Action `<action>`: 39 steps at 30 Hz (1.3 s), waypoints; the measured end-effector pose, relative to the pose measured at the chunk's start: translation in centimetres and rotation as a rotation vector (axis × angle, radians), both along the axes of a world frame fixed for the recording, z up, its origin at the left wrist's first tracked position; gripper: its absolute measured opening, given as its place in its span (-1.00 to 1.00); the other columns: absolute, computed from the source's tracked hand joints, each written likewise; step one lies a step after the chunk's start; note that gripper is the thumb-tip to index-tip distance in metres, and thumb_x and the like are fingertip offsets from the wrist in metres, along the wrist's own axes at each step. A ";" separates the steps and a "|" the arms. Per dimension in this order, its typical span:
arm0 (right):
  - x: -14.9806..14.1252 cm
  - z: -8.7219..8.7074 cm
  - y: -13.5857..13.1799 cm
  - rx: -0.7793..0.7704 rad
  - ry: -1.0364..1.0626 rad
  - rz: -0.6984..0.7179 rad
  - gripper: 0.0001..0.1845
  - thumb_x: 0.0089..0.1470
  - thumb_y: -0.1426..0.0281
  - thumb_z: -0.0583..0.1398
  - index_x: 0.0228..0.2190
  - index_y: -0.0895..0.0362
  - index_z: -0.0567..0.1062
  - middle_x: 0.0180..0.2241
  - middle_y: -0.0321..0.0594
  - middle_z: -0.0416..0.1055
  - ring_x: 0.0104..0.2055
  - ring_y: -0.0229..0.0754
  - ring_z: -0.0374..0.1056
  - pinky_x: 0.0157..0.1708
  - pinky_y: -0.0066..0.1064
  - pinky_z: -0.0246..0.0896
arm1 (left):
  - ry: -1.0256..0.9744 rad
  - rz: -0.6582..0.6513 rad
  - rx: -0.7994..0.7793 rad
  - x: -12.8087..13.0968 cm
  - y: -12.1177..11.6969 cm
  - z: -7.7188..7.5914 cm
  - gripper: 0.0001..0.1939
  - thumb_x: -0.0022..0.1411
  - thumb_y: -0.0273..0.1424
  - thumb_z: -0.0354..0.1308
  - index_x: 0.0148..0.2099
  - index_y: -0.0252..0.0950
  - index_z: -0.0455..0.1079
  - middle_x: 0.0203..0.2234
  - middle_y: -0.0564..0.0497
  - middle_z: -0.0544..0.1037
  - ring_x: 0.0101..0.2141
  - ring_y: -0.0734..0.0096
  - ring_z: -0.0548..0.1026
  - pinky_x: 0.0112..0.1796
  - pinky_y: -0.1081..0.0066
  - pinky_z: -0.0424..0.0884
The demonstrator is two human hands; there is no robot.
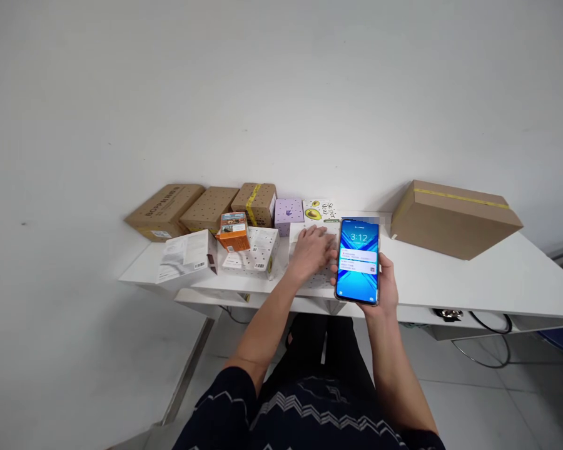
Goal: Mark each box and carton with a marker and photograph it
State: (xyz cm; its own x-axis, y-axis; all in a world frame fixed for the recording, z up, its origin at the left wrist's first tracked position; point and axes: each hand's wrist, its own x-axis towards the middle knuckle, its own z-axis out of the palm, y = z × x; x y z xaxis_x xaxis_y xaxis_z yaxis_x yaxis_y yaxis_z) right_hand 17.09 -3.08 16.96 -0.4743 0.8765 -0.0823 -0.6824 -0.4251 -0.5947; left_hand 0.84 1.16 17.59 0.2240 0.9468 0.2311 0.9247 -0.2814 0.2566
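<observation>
My right hand (pixel 388 281) is wrapped round a smartphone (pixel 358 265), holding it upright with its lit blue lock screen facing me. The screen reads 3:12 and shows notification cards. My left hand (pixel 310 252) lies with fingers stretched over a white box (pixel 296 235) on the table, its fingertips close to the phone's left edge. Most of that white box is hidden under the hand and behind the phone. Just behind stand a white box with an avocado picture (pixel 313 212) and a small purple box (pixel 289 214).
Along the wall at left are brown cartons (pixel 164 209). Before them lie a white package (pixel 187 255) and a dotted white box (pixel 258 256) with an orange box (pixel 233 232) on it. A large carton (pixel 455 219) stands on the white table (pixel 450 278) at right. Cables (pixel 492 328) hang below.
</observation>
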 end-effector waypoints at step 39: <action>13.5 -13.2 3.8 0.400 -2.223 -0.520 -0.42 0.15 0.09 -0.01 0.12 0.08 0.31 0.19 0.15 0.08 0.21 0.26 -0.01 -0.01 0.16 0.07 | -0.066 0.040 0.065 0.4 0.1 -0.6 -0.64 0.32 -0.30 -0.08 0.05 -0.20 0.42 0.13 -0.05 0.38 0.19 0.13 0.22 0.18 0.06 0.10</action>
